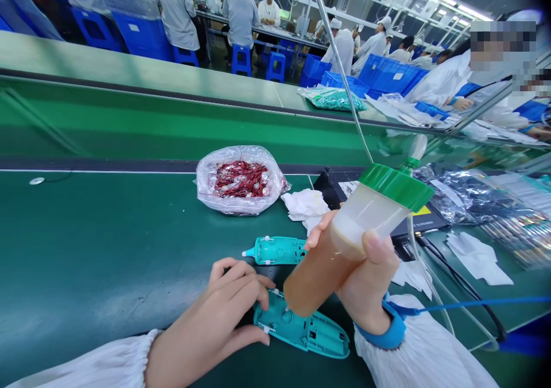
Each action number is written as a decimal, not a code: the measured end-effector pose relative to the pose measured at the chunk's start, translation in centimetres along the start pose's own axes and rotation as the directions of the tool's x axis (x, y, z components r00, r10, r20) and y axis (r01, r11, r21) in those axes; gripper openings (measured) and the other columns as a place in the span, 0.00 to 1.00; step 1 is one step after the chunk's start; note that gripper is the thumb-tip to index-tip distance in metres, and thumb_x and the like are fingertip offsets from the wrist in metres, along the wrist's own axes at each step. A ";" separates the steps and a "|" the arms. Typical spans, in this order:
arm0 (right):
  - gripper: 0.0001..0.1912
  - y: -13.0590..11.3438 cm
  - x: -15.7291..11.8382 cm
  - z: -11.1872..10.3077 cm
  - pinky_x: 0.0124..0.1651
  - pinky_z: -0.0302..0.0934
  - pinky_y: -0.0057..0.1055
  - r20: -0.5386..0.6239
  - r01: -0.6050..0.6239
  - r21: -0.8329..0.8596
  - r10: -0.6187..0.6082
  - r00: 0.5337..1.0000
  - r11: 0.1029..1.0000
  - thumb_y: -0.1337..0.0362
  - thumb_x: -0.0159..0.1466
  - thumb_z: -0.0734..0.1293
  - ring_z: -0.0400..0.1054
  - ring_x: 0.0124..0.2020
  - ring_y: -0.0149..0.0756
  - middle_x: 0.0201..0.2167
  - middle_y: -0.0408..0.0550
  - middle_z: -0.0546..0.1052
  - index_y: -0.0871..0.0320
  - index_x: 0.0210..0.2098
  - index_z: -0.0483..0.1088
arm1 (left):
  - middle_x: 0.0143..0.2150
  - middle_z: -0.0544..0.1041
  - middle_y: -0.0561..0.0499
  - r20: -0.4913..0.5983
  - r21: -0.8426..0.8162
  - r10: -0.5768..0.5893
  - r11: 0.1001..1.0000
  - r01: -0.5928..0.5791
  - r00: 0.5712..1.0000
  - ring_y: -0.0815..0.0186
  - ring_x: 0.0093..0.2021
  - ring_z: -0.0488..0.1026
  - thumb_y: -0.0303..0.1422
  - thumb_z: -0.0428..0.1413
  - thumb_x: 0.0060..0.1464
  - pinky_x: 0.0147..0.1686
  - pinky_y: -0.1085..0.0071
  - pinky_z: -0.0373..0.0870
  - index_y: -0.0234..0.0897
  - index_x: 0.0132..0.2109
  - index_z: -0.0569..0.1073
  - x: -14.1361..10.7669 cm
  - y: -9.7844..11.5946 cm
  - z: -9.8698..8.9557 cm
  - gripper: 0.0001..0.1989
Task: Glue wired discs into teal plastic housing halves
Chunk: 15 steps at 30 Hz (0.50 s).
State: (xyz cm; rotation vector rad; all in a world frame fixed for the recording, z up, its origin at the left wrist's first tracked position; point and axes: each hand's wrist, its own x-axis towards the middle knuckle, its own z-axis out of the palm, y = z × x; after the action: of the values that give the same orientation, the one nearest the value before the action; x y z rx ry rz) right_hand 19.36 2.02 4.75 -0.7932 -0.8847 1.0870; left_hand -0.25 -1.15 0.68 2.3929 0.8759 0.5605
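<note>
My right hand (365,279) is wrapped round a clear bottle (322,262) with amber liquid and a green cap (396,186), tilted above the bench. A blue band circles that wrist. My left hand (224,313) has its thumb and fingers closed on the near end of a teal plastic shell half (301,328), which lies hollow side up under the bottle. Just behind it lies a second teal shell part (278,250) with a white tip, its right end hidden by the bottle and my right hand.
A plastic bag of red and black wires (241,180) sits at the back. White cloths (305,204), a black box (336,184), cables (469,287) and bagged parts (469,196) crowd the right. A metal rod (340,61) slants overhead. Co-workers sit beyond the rail.
</note>
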 end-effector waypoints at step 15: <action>0.09 -0.9 -0.3 0.0 0.20 0.58 0.34 0.090 0.152 -0.042 -0.148 0.985 0.987 0.55 0.57 0.67 0.67 0.20 0.38 0.21 0.44 0.74 0.54 0.30 0.72 | 0.45 0.77 0.54 -0.025 -0.009 -0.007 1.000 0.007 1.000 0.63 0.46 0.71 0.39 0.60 0.55 0.46 0.65 0.56 0.41 0.37 0.65 0.1 -0.2 0.0 0.12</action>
State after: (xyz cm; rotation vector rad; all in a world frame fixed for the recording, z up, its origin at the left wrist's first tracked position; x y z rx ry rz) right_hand 19.63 1.48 5.43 -0.7121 -1.0312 0.9754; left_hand -0.24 -0.98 0.59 2.3793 0.8902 0.5916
